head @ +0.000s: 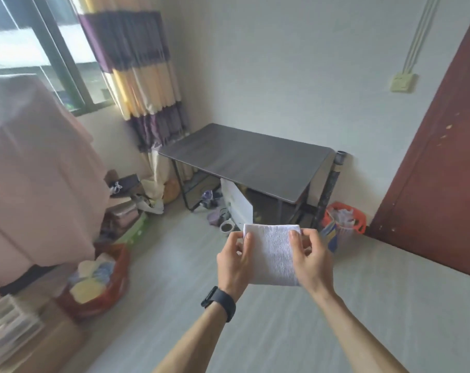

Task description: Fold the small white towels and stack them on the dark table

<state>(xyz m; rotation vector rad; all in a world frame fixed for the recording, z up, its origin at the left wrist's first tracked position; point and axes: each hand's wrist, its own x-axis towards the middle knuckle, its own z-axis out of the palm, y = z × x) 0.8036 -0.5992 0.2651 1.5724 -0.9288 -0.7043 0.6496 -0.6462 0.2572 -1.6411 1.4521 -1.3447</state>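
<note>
Fingers (248, 240) of my left hand (235, 261) and right hand (309, 258) pinch the top corners of a folded white towel (273, 255), held up in the air. The dark bench (250, 157) stands beyond it against the wall (282, 76).

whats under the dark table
Under the table: a leaning white panel and small purple items on the floor. The space to the right is in shadow and partly hidden by the panel, so its contents cannot be told.
</note>
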